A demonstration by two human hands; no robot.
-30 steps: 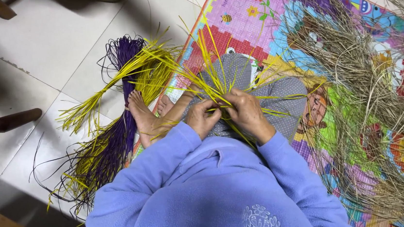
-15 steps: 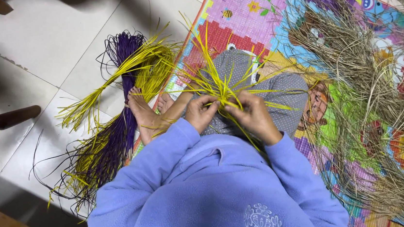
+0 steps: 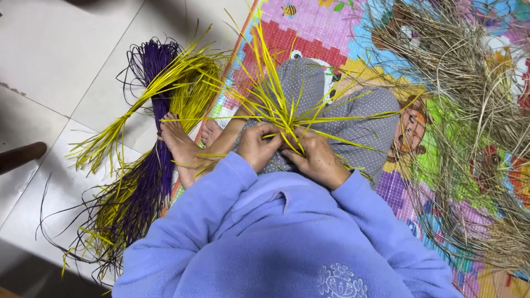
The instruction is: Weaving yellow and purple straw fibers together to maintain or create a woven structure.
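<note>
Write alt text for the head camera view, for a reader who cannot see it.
Seen from above, a seated person in a blue fleece top holds crossed yellow strips in the left hand and right hand over their lap. Bundles of purple strips lie by their bare feet on the tiled floor; dry straw covers a colourful play mat.

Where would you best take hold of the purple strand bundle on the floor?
Grip the purple strand bundle around its gathered middle, probably from the bare tile side on the person's left. There the strands run tight and parallel; both ends splay loose, and yellow strands cross the far end.
</note>
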